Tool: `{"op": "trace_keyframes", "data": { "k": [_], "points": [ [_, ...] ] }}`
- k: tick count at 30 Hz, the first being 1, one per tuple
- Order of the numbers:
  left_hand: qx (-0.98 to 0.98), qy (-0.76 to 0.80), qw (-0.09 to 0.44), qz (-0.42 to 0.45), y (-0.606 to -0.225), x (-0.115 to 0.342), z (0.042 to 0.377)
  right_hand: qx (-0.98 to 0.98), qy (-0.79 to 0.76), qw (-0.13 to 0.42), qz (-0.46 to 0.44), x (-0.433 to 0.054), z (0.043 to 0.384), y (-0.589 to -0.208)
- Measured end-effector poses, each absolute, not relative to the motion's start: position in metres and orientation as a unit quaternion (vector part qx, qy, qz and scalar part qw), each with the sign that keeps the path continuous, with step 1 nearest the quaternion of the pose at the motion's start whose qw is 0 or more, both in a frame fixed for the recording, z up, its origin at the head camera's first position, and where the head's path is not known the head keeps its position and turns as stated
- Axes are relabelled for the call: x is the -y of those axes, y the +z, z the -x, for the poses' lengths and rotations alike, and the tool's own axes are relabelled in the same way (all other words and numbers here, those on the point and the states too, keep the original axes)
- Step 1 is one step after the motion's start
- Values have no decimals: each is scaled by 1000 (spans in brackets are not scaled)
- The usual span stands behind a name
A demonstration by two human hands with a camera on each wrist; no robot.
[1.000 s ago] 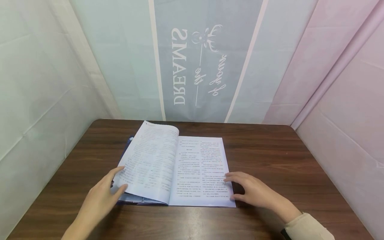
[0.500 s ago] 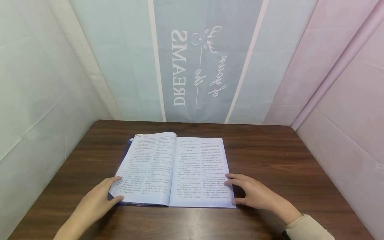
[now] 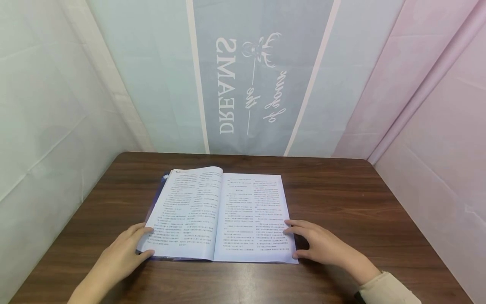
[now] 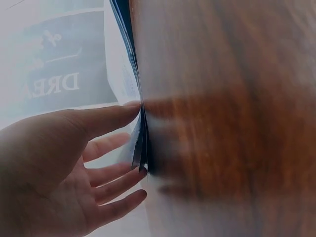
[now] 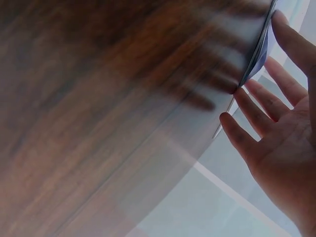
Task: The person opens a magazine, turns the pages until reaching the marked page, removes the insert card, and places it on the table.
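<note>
An open magazine lies on the table, with printed columns on both pages and a dark blue cover edge showing at the left. Its left page bows up toward the spine. My left hand rests at the left edge near the lower corner, thumb and fingertips on the page margin. In the left wrist view that thumb touches the stacked page edges, and the other fingers are spread alongside. At the lower right edge my right hand touches the margin with relaxed fingers; the right wrist view shows its fingers nearly straight beside the edge.
The dark wooden table extends around the magazine on all sides. Behind it hangs a grey-blue printed curtain. Pale fabric walls stand at the left and right.
The raised left page has come down flat onto the left side. My left hand has moved slightly left and toward me with it, while the right hand has stayed at the right edge.
</note>
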State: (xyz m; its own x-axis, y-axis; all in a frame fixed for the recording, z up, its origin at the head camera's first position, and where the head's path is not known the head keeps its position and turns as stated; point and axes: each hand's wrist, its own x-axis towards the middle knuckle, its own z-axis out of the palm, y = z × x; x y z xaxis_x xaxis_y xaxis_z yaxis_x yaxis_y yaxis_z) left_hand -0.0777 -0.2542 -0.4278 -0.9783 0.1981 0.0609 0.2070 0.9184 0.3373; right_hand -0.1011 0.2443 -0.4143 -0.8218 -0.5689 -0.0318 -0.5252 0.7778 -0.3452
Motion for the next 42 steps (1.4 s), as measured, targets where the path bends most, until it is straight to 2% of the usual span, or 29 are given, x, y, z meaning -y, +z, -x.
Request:
{"op": "trace_keyframes", "data": {
  "k": [4,18,27,42],
  "points": [
    [977,-178,20,111,-428,257,78,-941,-162,63,291,-243,101,-414],
    [976,-184,-6,117,-426,264,81,-942,-178,56,277,-242,104,-409],
    [975,-175,10,135,-423,261,81,-942,-202,31,267,-239,105,-401],
    [951,-234,43,196,-406,219,89,-919,-244,-73,300,-226,115,-384]
  ]
}}
